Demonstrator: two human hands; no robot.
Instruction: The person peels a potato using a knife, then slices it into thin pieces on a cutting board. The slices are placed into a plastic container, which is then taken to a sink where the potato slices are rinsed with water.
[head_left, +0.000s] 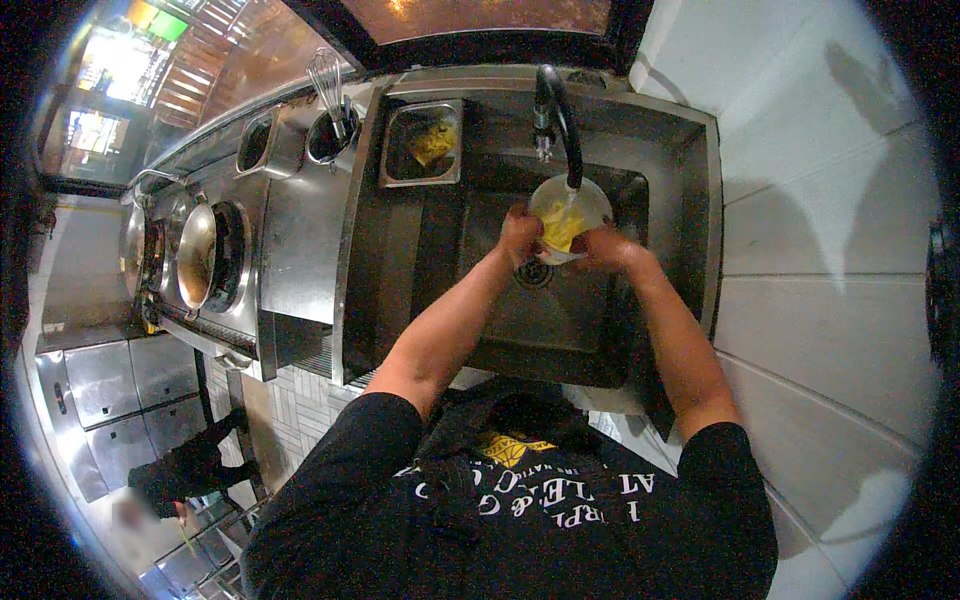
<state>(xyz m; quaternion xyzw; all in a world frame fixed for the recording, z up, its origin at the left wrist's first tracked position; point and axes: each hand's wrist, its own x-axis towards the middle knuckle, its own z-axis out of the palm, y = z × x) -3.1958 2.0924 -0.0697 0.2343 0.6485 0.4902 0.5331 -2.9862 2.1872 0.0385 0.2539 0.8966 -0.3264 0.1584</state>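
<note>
Under the black faucet (571, 135), both my hands hold a round, pale bowl or strainer (596, 196) over the sink basin (540, 322). Yellow food (559, 225) lies in it, and water appears to run onto it from the spout. My left hand (521, 232) grips the left side of the rim. On the opposite side is my right hand (606, 246), its fingers partly hidden and blurred against the yellow food. Just below the bowl shows the round drain (534, 275). What the yellow pieces are, I cannot tell.
A square steel pan (421, 180) with more yellow food stands on the sink's left ledge. Further left are a whisk (330, 94) in a container, a steel pot (262, 142) and a wok (197, 255) on a burner. A white wall (817, 315) borders the right. Another person (195, 465) stands lower left.
</note>
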